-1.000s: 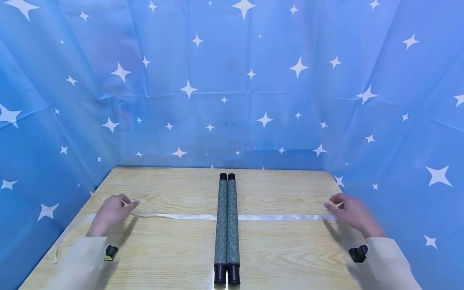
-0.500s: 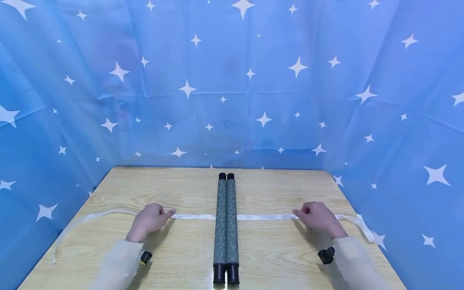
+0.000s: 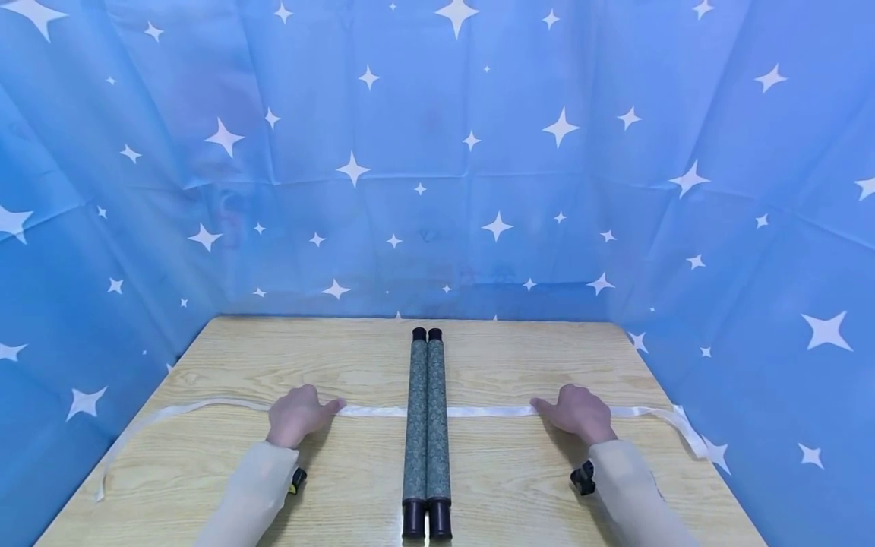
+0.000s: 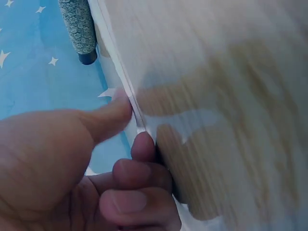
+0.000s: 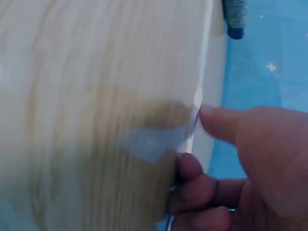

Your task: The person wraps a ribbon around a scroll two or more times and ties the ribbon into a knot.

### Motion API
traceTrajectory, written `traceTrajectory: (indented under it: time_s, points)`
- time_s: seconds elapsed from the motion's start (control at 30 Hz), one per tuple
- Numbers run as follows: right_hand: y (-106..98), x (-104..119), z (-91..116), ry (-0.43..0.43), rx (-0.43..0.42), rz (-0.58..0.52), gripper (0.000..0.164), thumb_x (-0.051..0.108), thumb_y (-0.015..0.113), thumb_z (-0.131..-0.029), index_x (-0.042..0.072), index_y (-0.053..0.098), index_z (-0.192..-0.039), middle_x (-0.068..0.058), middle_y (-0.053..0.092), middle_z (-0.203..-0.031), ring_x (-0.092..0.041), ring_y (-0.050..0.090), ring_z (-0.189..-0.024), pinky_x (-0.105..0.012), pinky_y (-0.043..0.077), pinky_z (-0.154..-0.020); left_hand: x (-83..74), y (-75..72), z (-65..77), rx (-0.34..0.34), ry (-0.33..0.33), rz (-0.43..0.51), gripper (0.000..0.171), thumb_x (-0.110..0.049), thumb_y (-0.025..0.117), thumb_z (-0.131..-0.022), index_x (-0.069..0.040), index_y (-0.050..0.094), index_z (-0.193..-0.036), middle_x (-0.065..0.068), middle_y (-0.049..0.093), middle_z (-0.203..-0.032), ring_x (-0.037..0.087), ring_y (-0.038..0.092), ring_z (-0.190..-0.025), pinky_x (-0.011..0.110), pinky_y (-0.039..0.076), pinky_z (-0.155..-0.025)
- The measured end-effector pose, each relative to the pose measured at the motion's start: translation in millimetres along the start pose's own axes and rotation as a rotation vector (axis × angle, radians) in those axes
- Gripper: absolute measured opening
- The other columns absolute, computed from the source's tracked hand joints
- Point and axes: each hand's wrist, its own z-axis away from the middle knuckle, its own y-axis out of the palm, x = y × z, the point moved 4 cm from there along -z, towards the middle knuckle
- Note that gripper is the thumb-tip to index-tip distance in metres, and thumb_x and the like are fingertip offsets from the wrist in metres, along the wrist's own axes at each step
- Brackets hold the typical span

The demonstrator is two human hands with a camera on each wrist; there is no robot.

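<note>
Two rolled scrolls (image 3: 427,433) with patterned grey-green covers and dark end knobs lie side by side, pointing away from me. A white ribbon (image 3: 372,411) crosses beneath them, running left and right on the table. My left hand (image 3: 296,416) is at the ribbon's left stretch, its thumb (image 4: 118,108) against the ribbon's edge and the other fingers loosely bent. Likewise my right hand (image 3: 579,415) is at the right stretch, thumb touching the ribbon. In both wrist views a gap shows between thumb and index fingertip. Parts of the ribbon are hidden behind the hands.
The light wooden table (image 3: 328,349) bears everything. Loose ribbon tails trail outward beyond each hand, the right tail (image 3: 687,433) folded near the table's edge. A blue curtain (image 3: 424,190) with white stars surrounds the back and sides.
Both hands have moved inward along the ribbon towards the scrolls, from near the table's sides. The ribbon's right tail now lies uncovered. The scrolls have not moved.
</note>
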Motion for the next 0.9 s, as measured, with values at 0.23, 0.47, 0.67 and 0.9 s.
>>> traceTrajectory:
  time_s: [0.23,0.47,0.67,0.9]
  points:
    - [5,5,-5,-0.052,-0.001,-0.061,0.055,0.045,0.059,-0.101,0.020,0.039,-0.055,0.007,0.028,-0.052,-0.011,0.027,-0.050,-0.026,0.026,-0.050,-1.0,-1.2,-2.6,-0.004,0.047,0.033,0.060,-0.046,0.066,-0.098,-0.020,0.037,-0.052,-0.009,0.027,-0.049,0.007,0.022,-0.046,0.022,0.020,-0.044]
    - [7,8,-1,-0.113,-0.055,-0.126,0.050,0.032,0.057,-0.101,0.018,0.039,-0.057,0.005,0.029,-0.052,-0.012,0.024,-0.049,-0.026,0.025,-0.052,-2.9,0.4,-3.8,0.013,0.079,0.099,0.057,-0.035,0.063,-0.101,-0.020,0.041,-0.050,-0.008,0.031,-0.048,0.007,0.025,-0.045,0.022,0.023,-0.044]
    - [8,4,0,-0.092,-0.106,-0.242,0.046,0.027,0.056,-0.100,0.016,0.042,-0.058,0.005,0.033,-0.052,-0.013,0.028,-0.049,-0.028,0.029,-0.053,-3.3,4.2,-6.0,-0.041,0.079,0.240,0.052,-0.021,0.057,-0.099,-0.020,0.038,-0.051,-0.008,0.029,-0.048,0.008,0.024,-0.044,0.022,0.023,-0.043]
    - [7,-1,-4,-0.027,-0.151,-0.508,0.029,0.025,0.055,-0.103,0.004,0.069,-0.089,-0.005,0.068,-0.072,-0.016,0.060,-0.062,-0.028,0.047,-0.055,-10.1,-1.6,-6.3,-0.141,0.107,0.409,0.043,-0.017,0.052,-0.100,-0.015,0.044,-0.058,-0.003,0.040,-0.050,0.011,0.030,-0.045,0.024,0.026,-0.045]
